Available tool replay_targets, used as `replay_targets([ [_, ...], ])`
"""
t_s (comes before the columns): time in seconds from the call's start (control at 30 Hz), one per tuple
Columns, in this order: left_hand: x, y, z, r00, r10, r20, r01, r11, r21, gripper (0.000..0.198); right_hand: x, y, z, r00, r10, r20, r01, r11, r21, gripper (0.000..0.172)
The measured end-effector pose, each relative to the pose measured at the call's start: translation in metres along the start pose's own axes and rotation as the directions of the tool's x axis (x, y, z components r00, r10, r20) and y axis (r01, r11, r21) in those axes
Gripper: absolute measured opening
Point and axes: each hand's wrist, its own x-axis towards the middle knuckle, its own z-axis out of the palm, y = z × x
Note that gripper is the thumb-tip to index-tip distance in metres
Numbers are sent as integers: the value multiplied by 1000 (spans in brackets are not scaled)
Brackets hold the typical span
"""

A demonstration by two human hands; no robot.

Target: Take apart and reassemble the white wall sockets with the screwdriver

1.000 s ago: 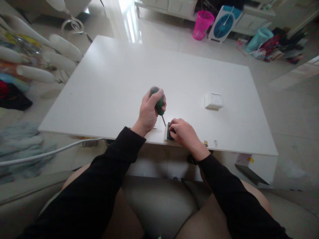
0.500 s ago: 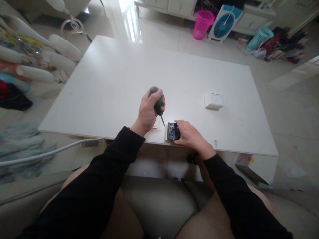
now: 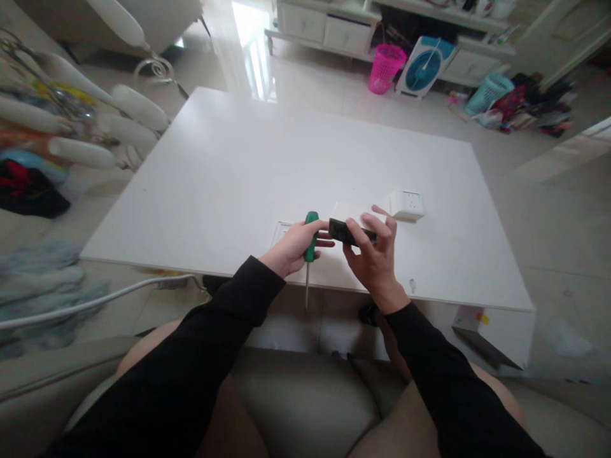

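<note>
My left hand (image 3: 293,248) holds a green-handled screwdriver (image 3: 311,236) between thumb and palm. Its shaft points down past the table's near edge, and the other fingers reach toward my right hand. In my right hand (image 3: 375,251), fingers and thumb grip a black socket part (image 3: 340,231), raised above the table and tilted. A white flat piece (image 3: 282,228) lies partly hidden behind my left hand. Another pale edge shows just behind the black part, too faint to name. To the right stands a white socket box (image 3: 407,205) with a slotted face.
Near the front edge of the white table (image 3: 229,184) lies a small clear object (image 3: 412,285). A white cable (image 3: 138,283) runs in from the left. White chandelier arms (image 3: 138,105) overhang the far left. Beyond stand a pink basket (image 3: 386,69) and a blue fan (image 3: 424,67).
My right hand has lifted the black part off the table and tilted it. The screwdriver has swung round, its tip now toward me, while my left hand moved nearer and its fingers loosened.
</note>
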Motion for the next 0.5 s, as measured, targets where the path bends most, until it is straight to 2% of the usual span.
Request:
replay_targets([
  [0.07, 0, -3, 4, 995, -91, 41, 97, 982, -160, 12, 0, 0, 0, 1000, -13, 17, 13, 1000, 20, 83],
  [0.13, 3, -4, 6, 991, -129, 32, 133, 958, -256, 14, 0, 2, -2, 998, -43, 55, 40, 998, 49, 80],
  [0.23, 9, -5, 4, 993, -115, 37, 121, 948, -295, 11, 2, 3, -6, 996, -81, 34, 75, 987, 145, 77],
  [0.3, 12, -7, 3, 994, -95, 55, 107, 953, -284, 9, 3, 1, -8, 998, -62, 4, 59, 975, 215, 73],
  [0.37, 13, -8, 3, 996, -83, 34, 89, 968, -233, 8, 5, -2, -10, 999, 40, -4, -37, 958, 284, 67],
  [0.4, 14, -8, 3, 997, -71, 15, 73, 978, -195, 9, 5, -3, -11, 991, 131, 14, -129, 938, 322, 65],
  [0.43, 13, -8, 2, 999, -53, -8, 51, 987, -151, 11, 6, -4, -11, 969, 239, 56, -243, 898, 366, 67],
  [0.5, 12, -5, -1, 998, 12, -66, -16, 999, -51, 15, 5, -2, -9, 873, 441, 205, -485, 756, 439, 72],
])
